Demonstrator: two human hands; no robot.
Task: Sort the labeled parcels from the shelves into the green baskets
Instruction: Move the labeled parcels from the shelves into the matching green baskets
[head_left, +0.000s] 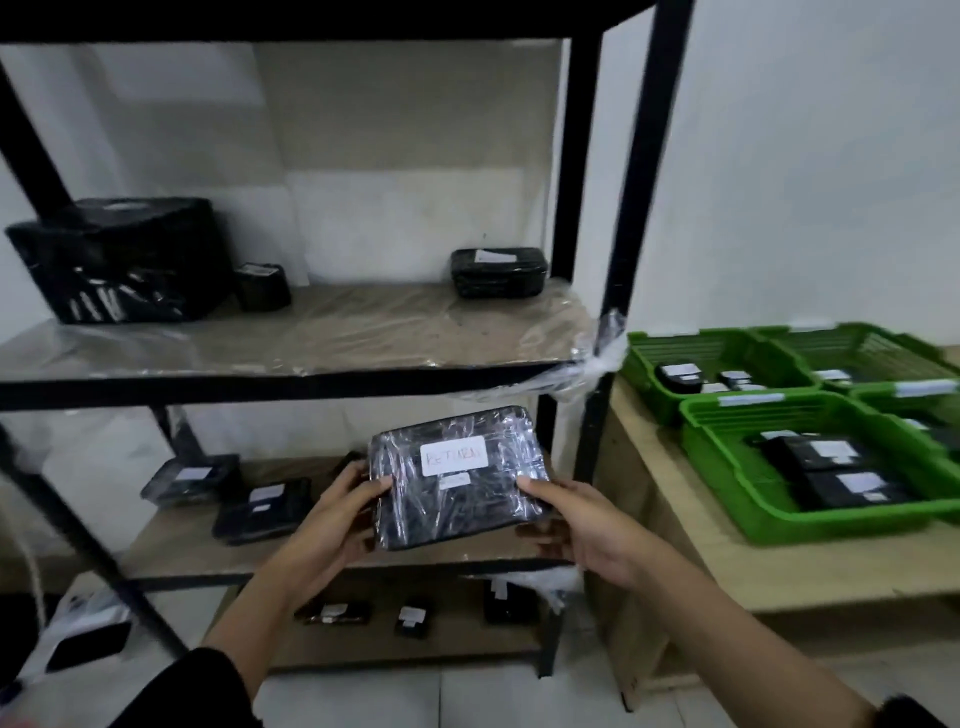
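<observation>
Both my hands hold up a black plastic-wrapped parcel (457, 478) with a white handwritten label, in front of the middle shelf. My left hand (337, 514) grips its left edge, thumb on top. My right hand (576, 525) grips its right edge the same way. More black labeled parcels lie on the shelves: a large one (119, 260), a small one (262, 286) and a flat one (498, 273) on the upper shelf, two (260, 512) on the middle shelf, three (413, 621) on the lowest. Green baskets (727, 457) at the right hold several parcels.
The black metal shelf frame (618, 208) stands between the shelves and a low wooden table (675, 551) carrying the baskets. Loose plastic wrap (597, 353) hangs at the shelf corner. A white bag (78, 634) lies on the floor at the lower left.
</observation>
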